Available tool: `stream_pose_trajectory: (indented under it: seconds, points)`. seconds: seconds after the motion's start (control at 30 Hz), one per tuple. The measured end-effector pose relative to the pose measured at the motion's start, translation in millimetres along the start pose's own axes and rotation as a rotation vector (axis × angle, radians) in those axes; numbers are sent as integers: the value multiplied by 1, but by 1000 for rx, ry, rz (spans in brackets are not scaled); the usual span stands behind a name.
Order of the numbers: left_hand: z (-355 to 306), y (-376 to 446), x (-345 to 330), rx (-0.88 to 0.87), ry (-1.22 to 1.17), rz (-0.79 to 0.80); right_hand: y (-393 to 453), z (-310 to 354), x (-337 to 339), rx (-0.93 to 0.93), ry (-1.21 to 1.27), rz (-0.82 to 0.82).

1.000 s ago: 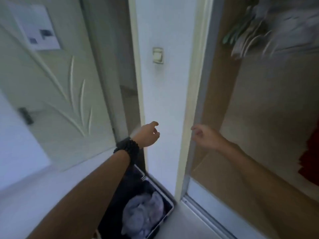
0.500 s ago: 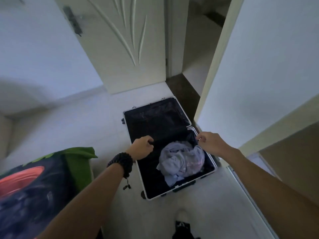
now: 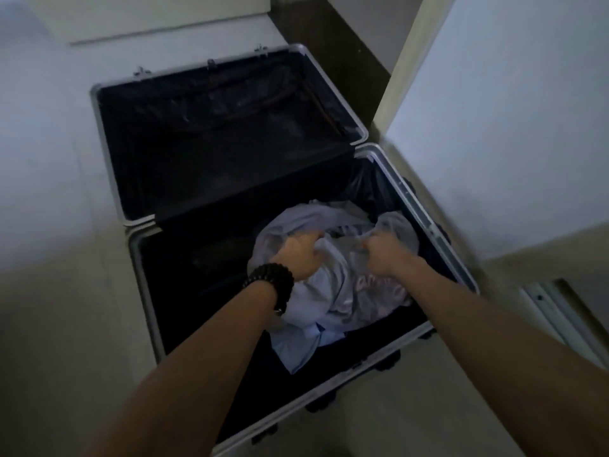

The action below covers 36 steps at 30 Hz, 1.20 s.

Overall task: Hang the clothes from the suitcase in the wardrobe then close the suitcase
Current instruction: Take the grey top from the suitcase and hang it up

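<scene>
A metal-framed suitcase (image 3: pixel 108 179) lies flat and wide open on the pale floor, both halves lined in black. In its near half sits a crumpled heap of pale blue-grey clothes (image 3: pixel 333 298) with faint pink lettering. My left hand (image 3: pixel 298 257), with a black bead bracelet at the wrist, grips the cloth at the heap's upper left. My right hand (image 3: pixel 384 255) grips a bunch of the same cloth at the upper right. The far half of the case holds nothing that shows. The wardrobe's inside is out of view.
A white sliding wardrobe door (image 3: pixel 514 110) stands right of the suitcase, its floor track (image 3: pixel 557 311) at the lower right. A dark strip of floor (image 3: pixel 329 37) runs behind the case, beside the foot of a pale door (image 3: pixel 148 18).
The view dropped from the wardrobe door to the suitcase and closed in. Both hands went down from above the case into the heap and took hold of the cloth.
</scene>
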<state>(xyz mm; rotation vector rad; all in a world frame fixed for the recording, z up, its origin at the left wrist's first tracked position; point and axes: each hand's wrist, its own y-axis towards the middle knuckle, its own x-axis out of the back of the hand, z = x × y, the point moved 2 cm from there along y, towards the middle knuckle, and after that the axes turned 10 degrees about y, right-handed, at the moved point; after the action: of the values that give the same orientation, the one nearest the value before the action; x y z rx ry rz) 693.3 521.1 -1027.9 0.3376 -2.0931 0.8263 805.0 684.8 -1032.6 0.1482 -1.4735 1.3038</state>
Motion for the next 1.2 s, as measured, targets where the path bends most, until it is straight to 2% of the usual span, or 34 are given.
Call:
stream_pose_trajectory:
  seconds: [0.07,0.13,0.3,0.5,0.6,0.73,0.8,0.97,1.07,1.2]
  points:
    - [17,32,-40,-19,126,39,35,-5,-14,68,-121,-23]
    - [30,62,-69,-71,236,70,67,-18,-35,83,-215,45]
    - [25,78,-70,-190,308,199,70,-33,-53,87,-464,219]
    - [-5,10,24,-354,432,-61,-7,-3,16,171,-404,91]
    - [-36,-51,106,-354,365,-102,-81,24,79,208,-366,143]
    - [-105,-130,234,-387,273,-116,-191,62,192,241,-285,116]
    - [-161,-178,329,-378,229,-167,-261,72,275,245,-206,61]
    - [-278,-262,510,-462,213,-302,-412,102,446,253,-20,-87]
    - [-361,-328,626,-558,299,-383,-525,120,544,202,-30,-187]
    - [-446,-395,737,-695,417,-584,-645,130,627,33,-196,-239]
